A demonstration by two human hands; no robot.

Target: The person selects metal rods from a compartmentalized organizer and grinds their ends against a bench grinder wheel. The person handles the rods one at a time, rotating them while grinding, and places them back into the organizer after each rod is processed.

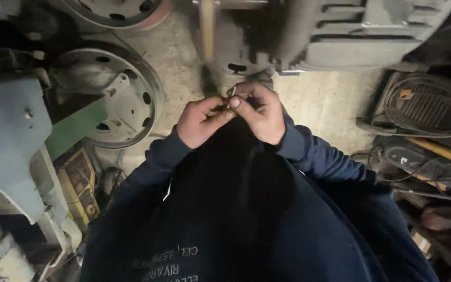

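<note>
Bare concrete floor [319,104] lay below; left hand [200,122] and right hand [261,112] met, both pinching a small upright silvery metal pin [232,92].

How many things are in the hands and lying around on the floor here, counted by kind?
Small metal piece pinched between both hands: 1, small metal piece, held by left hand and right hand
Steel wheel rims: 2, near rim, far rim
Grey machine housing: 1
Green bar: 1
Total: 5
</note>
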